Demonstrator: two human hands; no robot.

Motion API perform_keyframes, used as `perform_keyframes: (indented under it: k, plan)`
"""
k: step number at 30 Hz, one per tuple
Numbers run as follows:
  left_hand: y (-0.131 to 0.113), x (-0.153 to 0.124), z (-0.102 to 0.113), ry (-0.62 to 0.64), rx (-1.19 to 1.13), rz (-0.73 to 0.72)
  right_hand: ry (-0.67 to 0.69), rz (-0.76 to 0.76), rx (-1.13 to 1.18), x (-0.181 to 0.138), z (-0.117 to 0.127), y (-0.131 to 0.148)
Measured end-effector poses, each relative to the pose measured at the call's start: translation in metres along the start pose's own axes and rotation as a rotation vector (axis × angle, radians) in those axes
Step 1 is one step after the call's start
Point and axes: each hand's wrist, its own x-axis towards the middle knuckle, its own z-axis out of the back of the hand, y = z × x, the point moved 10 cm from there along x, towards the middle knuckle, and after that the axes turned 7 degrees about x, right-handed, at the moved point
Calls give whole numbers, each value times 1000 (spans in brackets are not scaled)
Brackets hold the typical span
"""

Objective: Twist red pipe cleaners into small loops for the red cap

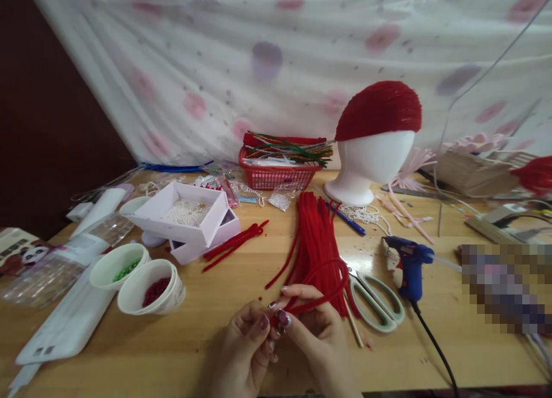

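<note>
Two hands meet at the near edge of the table [207,352], thumbs and fingertips pinched together, almost no gap left. The left hand [244,346] grips a red stem [344,278] near one end; the right hand [317,337] grips it just beside, its length looping up and over to the right. The grip sits that close, I judge, for fine control of a small spot; the exact spot is hidden by the fingertips.

Just beyond the right hand lie the scissors [382,309], handles toward the person, probably for a quick grab. The glue gun [411,268] stands to their right, likely to keep its tip off the wood. The bundle [317,231] of red stems points at the hands, presumably so that single stems pull free easily.

On the left, one cup [107,267] holds green beads [127,269]; the nearer cup [177,297] holds dark red ones [156,291]. Behind them, an upper box [168,230] with white beads [190,212] sits askew on a lower box [190,254], whose contents are mostly covered.

Farther back, a basket [276,178] is heaped with coloured stems [297,149]. Right of it, a foam head [373,159] wears a red cap [379,113], perhaps to hold its shape.
</note>
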Motion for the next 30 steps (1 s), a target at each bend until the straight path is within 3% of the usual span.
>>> perform_keyframes:
  k: [4, 8, 17, 22, 30]
  plan:
    - [-5, -11, -14, 0, 31, 3, 72, -4, 112, 0, 0, -9]
    - [-8, -16, -22, 50, 33, -11, 75, -17, 79, -1, 4, -11]
    - [-2, -15, -15, 88, 54, 6, 45, -51, 111, -4, 0, -18]
    - [6, -10, -9, 130, 93, 32, 17, 41, 63, -4, -1, -1]
    - [2, -12, -4, 158, 78, 26, 6, -5, 51, -10, -7, 1]
